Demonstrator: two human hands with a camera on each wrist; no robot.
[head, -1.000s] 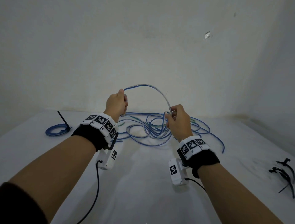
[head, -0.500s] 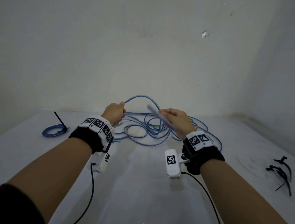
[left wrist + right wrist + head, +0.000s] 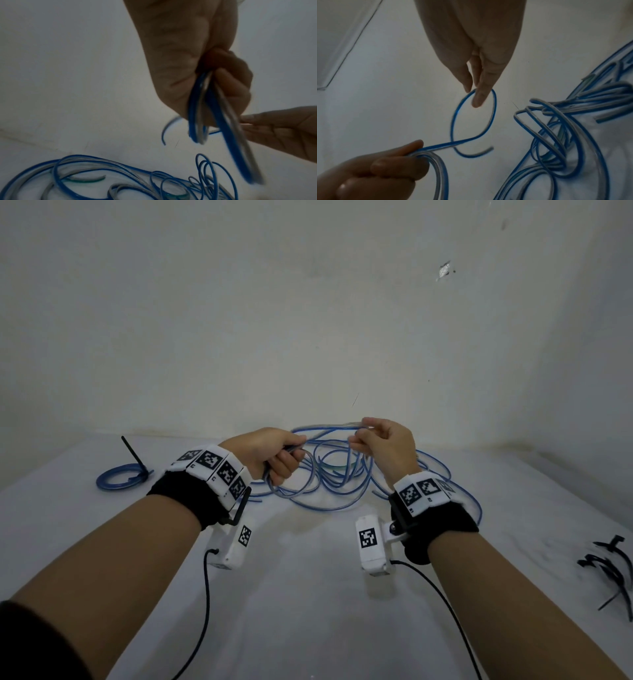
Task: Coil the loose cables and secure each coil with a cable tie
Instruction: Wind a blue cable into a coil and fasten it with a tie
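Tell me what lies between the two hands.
A short stretch of blue cable runs from the left hand to the right hand, both gripping it. Below it lies the loose cable pile. The head view shows this best.

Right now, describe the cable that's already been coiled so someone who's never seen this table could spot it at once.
Start at the white table and look to its far left, well apart from the loose blue tangle by the hands. There lies the finished coil, a small flat ring of blue cable. Unlike the sprawling tangle, it is neatly wound, with a black cable tie sticking up from it.
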